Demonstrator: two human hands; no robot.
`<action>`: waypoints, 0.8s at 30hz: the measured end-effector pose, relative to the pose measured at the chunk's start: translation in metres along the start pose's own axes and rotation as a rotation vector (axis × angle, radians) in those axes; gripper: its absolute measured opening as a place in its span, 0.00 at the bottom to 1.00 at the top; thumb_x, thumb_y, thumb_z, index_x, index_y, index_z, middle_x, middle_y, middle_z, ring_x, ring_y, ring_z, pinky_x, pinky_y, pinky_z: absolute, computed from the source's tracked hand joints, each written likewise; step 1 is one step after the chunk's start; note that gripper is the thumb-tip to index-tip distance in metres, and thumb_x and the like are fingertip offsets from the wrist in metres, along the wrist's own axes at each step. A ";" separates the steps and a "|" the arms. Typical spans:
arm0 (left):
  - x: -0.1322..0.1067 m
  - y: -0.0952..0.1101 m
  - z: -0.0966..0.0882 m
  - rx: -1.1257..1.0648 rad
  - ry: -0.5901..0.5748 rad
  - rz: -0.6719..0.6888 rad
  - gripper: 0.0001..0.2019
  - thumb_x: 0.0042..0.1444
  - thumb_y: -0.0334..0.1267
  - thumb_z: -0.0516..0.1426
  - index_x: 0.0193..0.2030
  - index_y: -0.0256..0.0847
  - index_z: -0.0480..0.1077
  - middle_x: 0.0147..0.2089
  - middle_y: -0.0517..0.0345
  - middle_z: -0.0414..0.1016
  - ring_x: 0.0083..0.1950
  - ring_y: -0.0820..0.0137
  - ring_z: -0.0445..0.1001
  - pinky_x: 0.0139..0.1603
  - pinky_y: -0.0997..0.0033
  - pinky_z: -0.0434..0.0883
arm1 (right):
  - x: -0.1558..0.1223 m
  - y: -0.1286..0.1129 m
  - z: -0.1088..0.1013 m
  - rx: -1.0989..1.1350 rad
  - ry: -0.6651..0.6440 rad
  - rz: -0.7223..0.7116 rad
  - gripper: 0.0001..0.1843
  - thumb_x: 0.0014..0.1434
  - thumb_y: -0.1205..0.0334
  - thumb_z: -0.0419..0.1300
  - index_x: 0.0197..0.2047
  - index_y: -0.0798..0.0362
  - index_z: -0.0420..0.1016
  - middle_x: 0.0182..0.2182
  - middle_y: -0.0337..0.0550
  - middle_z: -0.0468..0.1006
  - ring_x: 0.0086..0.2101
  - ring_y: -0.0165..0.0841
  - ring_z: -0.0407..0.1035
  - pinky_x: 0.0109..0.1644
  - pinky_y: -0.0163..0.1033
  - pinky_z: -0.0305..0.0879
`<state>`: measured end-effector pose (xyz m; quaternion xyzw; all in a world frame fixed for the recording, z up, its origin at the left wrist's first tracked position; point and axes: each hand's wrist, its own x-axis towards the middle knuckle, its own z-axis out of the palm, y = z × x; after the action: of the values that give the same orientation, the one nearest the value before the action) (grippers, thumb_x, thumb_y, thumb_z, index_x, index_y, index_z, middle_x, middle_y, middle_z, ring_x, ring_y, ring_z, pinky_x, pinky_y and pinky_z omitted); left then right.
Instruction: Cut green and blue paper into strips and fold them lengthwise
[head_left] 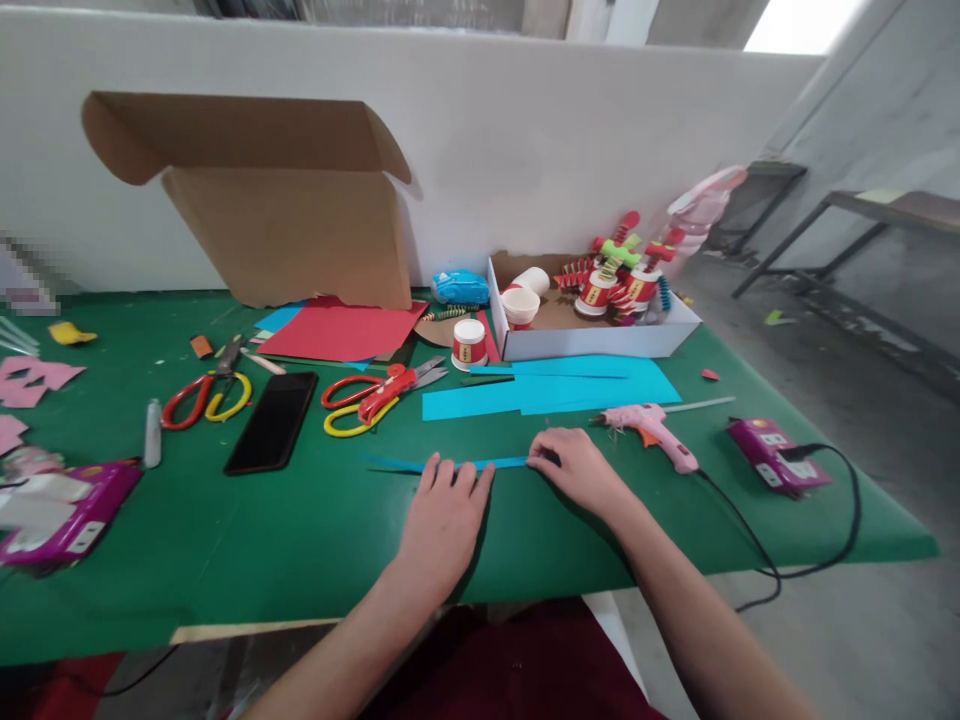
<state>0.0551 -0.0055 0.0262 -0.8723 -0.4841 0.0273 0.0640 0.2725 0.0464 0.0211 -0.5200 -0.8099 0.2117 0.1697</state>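
Note:
A narrow blue paper strip (512, 462) lies across the green table near its front edge. My left hand (442, 520) rests palm down over its middle, fingers stretched out and pressing on it. At the strip's right end, my right hand (576, 468) pinches it between thumb and fingers. The strip's left end sticks out past my left fingers and looks slightly blurred. Just beyond my hands are wider blue paper sheets (592, 388). Scissors (375, 395) with red and yellow handles lie beyond my left hand, and a pink glue gun (651, 428) lies right of my right hand.
A white box (592, 343) holds paper cups and paper figures. Nearby are a paper cup (469, 345), red paper (345, 328), a phone (271, 422) and more scissors (210, 390). Purple power strips (776, 455) sit at both sides; a black cord (750, 540) hangs over the edge.

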 end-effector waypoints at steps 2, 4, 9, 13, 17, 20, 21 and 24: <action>0.000 0.000 0.001 0.015 0.008 0.002 0.24 0.62 0.28 0.46 0.64 0.44 0.63 0.44 0.52 0.72 0.47 0.62 0.68 0.61 0.52 0.62 | -0.005 0.006 0.000 0.029 0.030 -0.056 0.06 0.61 0.65 0.61 0.30 0.52 0.74 0.30 0.41 0.78 0.34 0.34 0.70 0.42 0.40 0.60; 0.000 0.000 0.002 0.023 0.010 0.002 0.24 0.62 0.27 0.46 0.64 0.44 0.63 0.44 0.52 0.72 0.47 0.63 0.68 0.61 0.52 0.63 | -0.010 0.010 0.000 0.047 0.065 -0.076 0.07 0.61 0.64 0.61 0.31 0.52 0.76 0.31 0.41 0.79 0.35 0.35 0.71 0.44 0.41 0.61; 0.000 0.001 0.001 0.008 0.002 0.005 0.24 0.63 0.27 0.46 0.64 0.43 0.64 0.45 0.51 0.72 0.48 0.63 0.68 0.62 0.51 0.62 | -0.013 0.009 -0.004 0.104 0.106 -0.007 0.09 0.61 0.64 0.59 0.29 0.52 0.76 0.30 0.41 0.79 0.34 0.34 0.71 0.42 0.39 0.63; 0.001 0.000 -0.002 -0.013 -0.006 0.001 0.23 0.63 0.28 0.46 0.63 0.43 0.64 0.46 0.50 0.72 0.48 0.62 0.68 0.62 0.50 0.62 | -0.011 0.007 -0.005 0.027 0.097 0.093 0.10 0.62 0.63 0.58 0.29 0.52 0.74 0.30 0.42 0.78 0.34 0.35 0.71 0.41 0.40 0.61; 0.002 0.000 -0.004 -0.023 0.004 0.006 0.22 0.63 0.28 0.46 0.62 0.43 0.64 0.45 0.50 0.72 0.47 0.62 0.68 0.62 0.49 0.61 | -0.010 0.007 -0.003 -0.126 0.068 0.154 0.11 0.62 0.59 0.58 0.28 0.52 0.72 0.29 0.42 0.77 0.34 0.36 0.70 0.40 0.40 0.58; 0.001 0.001 -0.003 -0.008 -0.004 0.003 0.23 0.63 0.28 0.46 0.63 0.43 0.64 0.45 0.50 0.72 0.48 0.62 0.68 0.62 0.50 0.61 | -0.010 0.004 -0.003 -0.204 0.060 0.202 0.10 0.61 0.59 0.59 0.28 0.52 0.71 0.28 0.42 0.76 0.34 0.36 0.69 0.40 0.40 0.56; 0.001 0.001 -0.003 -0.007 -0.008 0.003 0.23 0.63 0.28 0.46 0.63 0.43 0.63 0.45 0.51 0.72 0.48 0.62 0.68 0.62 0.50 0.61 | -0.010 0.003 -0.003 -0.218 0.059 0.214 0.10 0.61 0.59 0.59 0.28 0.53 0.71 0.28 0.42 0.76 0.34 0.36 0.69 0.40 0.40 0.55; 0.001 0.001 -0.002 -0.017 -0.015 0.005 0.24 0.63 0.29 0.47 0.65 0.46 0.62 0.46 0.51 0.71 0.48 0.62 0.68 0.62 0.49 0.60 | -0.010 -0.002 -0.003 -0.241 0.062 0.233 0.10 0.61 0.60 0.60 0.28 0.53 0.71 0.29 0.42 0.76 0.34 0.36 0.69 0.40 0.40 0.54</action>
<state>0.0568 -0.0051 0.0285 -0.8737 -0.4827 0.0298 0.0529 0.2765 0.0374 0.0242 -0.6334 -0.7579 0.1153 0.1054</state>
